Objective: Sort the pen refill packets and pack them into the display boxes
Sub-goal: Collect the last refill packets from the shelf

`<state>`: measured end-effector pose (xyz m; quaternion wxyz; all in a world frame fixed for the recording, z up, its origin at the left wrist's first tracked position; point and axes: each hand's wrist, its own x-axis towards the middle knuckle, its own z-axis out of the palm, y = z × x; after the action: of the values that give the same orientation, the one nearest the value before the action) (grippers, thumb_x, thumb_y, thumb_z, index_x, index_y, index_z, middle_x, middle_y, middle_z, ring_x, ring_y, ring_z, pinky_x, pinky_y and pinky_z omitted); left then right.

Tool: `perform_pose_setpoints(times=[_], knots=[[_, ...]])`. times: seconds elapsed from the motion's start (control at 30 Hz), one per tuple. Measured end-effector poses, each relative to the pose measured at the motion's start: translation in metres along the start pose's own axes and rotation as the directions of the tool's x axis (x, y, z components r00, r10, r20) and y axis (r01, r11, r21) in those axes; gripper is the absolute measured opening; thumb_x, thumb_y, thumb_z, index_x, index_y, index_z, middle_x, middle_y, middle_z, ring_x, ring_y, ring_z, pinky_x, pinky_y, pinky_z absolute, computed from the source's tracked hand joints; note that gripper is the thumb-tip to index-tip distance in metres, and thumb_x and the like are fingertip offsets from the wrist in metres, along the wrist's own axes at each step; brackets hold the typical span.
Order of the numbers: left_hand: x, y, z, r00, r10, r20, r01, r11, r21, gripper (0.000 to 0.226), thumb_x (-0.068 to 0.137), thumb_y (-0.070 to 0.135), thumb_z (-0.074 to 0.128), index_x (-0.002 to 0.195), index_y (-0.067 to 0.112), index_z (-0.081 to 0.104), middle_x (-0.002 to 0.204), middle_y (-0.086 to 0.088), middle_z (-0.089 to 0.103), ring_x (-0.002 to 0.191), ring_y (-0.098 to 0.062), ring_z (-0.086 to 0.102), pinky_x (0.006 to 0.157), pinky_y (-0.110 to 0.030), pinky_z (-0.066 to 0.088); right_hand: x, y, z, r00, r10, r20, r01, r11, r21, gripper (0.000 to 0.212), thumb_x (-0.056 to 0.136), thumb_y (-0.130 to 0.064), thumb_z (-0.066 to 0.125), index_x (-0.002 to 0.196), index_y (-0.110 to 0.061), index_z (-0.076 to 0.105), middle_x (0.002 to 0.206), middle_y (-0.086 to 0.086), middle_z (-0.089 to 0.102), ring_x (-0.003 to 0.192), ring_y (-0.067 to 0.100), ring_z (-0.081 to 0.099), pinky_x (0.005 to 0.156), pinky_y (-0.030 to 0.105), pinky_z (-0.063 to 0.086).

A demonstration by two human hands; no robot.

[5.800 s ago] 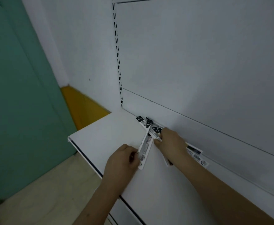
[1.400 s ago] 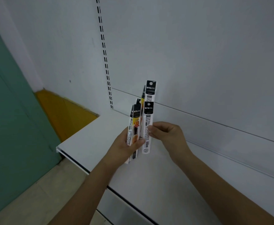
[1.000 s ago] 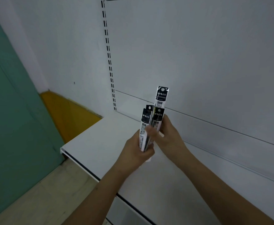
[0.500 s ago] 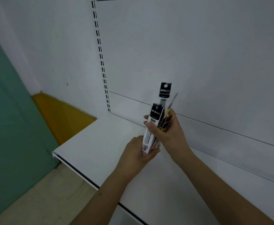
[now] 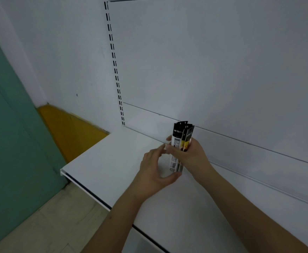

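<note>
My right hand (image 5: 189, 154) is gripping the upright packets (image 5: 179, 143), long axis twelve to six; my left hand (image 5: 156, 168), loosely open, is cupping their base from nine o'clock.

The middle of the packets (image 5: 179, 143) is hidden behind the right hand (image 5: 189, 154), whose fingers (image 5: 171, 148) wrap over them, so how many packets are in the bundle cannot be told. The print on their fronts is too small and blurred to read. Their lower ends sit behind the left hand (image 5: 153, 170); whether they touch the shelf (image 5: 113, 161) cannot be told. Both forearms are cut off by the lower edge of the frame, and the shelf runs out past the right and bottom edges. The slotted rail (image 5: 115, 66) is cut off at the top.
</note>
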<state>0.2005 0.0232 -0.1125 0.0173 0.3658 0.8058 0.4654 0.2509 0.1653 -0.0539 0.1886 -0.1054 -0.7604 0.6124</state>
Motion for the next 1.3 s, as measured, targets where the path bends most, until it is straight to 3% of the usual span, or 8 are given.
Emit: perform_pose_setpoints(times=[0.1,0.2,0.43,0.6,0.7,0.8,0.97,1.3], knots=[[0.001,0.006,-0.003,0.987,-0.053,0.150,0.072,0.990,-0.120,0.042,0.080,0.042,0.076,0.113,0.052,0.052,0.109,0.028,0.059,0.104,0.015,0.054,0.093,-0.012,0.045,0.000,0.000,0.001,0.998,0.009,0.055,-0.016,0.989,0.145,0.007,0.087,-0.008,0.069,0.087,-0.015,0.068,0.079,0.006,0.071,0.077,0.023,0.069,0.084,0.050,0.057],[0.000,0.008,-0.003,0.978,-0.044,0.204,0.086,0.976,-0.202,0.024,0.088,0.039,0.067,0.108,0.027,0.065,0.101,0.007,0.072,0.090,-0.010,0.069,0.083,-0.036,0.057,-0.002,-0.005,0.003,0.996,-0.005,0.093,-0.010,0.986,0.168,0.012,0.086,-0.018,0.072,0.092,-0.010,0.067,0.086,0.007,0.075,0.083,0.021,0.072,0.081,0.042,0.057],[0.000,0.005,0.008,0.986,0.053,0.160,-0.047,0.998,-0.045,0.026,0.094,0.047,0.054,0.105,0.024,0.056,0.093,0.002,0.066,0.083,-0.013,0.065,0.075,-0.043,0.054,-0.001,-0.004,0.011,0.999,-0.035,-0.040,0.039,0.994,0.105,0.033,0.078,-0.027,0.079,0.104,-0.014,0.063,0.093,-0.004,0.074,0.083,0.009,0.070,0.073,0.025,0.055],[-0.001,-0.001,0.006,0.986,0.004,0.164,0.023,0.987,-0.160,0.031,0.100,0.046,0.043,0.131,0.050,0.042,0.112,0.013,0.065,0.103,-0.010,0.064,0.090,-0.035,0.054,0.005,-0.004,-0.001,0.974,-0.026,0.226,0.004,0.995,0.099,0.061,0.071,-0.035,0.083,0.123,-0.027,0.052,0.111,-0.010,0.070,0.103,0.007,0.067,0.088,0.030,0.054],[0.001,-0.006,0.002,0.982,-0.046,0.181,0.087,0.971,-0.223,0.038,0.102,0.040,0.045,0.139,0.043,0.040,0.116,0.016,0.066,0.108,-0.004,0.063,0.095,-0.033,0.052,0.007,-0.006,-0.020,0.901,0.015,0.434,-0.004,1.000,-0.025,0.044,0.081,-0.029,0.077,0.121,-0.030,0.059,0.116,-0.005,0.070,0.109,0.015,0.066,0.096,0.037,0.052],[0.002,-0.004,0.000,0.979,-0.024,0.201,0.075,0.965,-0.251,0.041,0.101,0.035,0.047,0.141,0.035,0.041,0.121,0.013,0.065,0.111,-0.004,0.063,0.098,-0.031,0.051,0.010,-0.010,-0.030,0.927,-0.023,0.375,0.088,0.984,-0.157,0.023,0.085,-0.022,0.074,0.107,-0.017,0.068,0.103,0.000,0.074,0.093,0.018,0.070,0.088,0.037,0.056],[0.004,-0.007,0.002,0.998,-0.023,0.065,0.033,0.988,-0.150,0.025,0.102,0.036,0.048,0.126,0.034,0.054,0.112,0.007,0.059,0.108,-0.014,0.057,0.092,-0.035,0.052,0.015,-0.010,-0.036,0.958,-0.054,0.281,0.157,0.919,-0.360,0.037,0.077,-0.046,0.074,0.091,-0.012,0.070,0.083,-0.005,0.073,0.057,-0.003,0.056,0.056,0.011,0.039],[0.005,-0.008,-0.005,0.968,-0.195,-0.157,0.146,0.950,-0.277,0.018,0.092,0.023,0.068,0.102,0.038,0.065,0.103,0.016,0.070,0.089,-0.009,0.068,0.074,-0.028,0.056,0.018,-0.009,-0.043,0.966,0.021,0.258,0.055,0.958,-0.282,0.016,0.088,-0.029,0.070,0.099,-0.017,0.067,0.080,0.002,0.074,0.062,0.015,0.068,0.060,0.026,0.056]])
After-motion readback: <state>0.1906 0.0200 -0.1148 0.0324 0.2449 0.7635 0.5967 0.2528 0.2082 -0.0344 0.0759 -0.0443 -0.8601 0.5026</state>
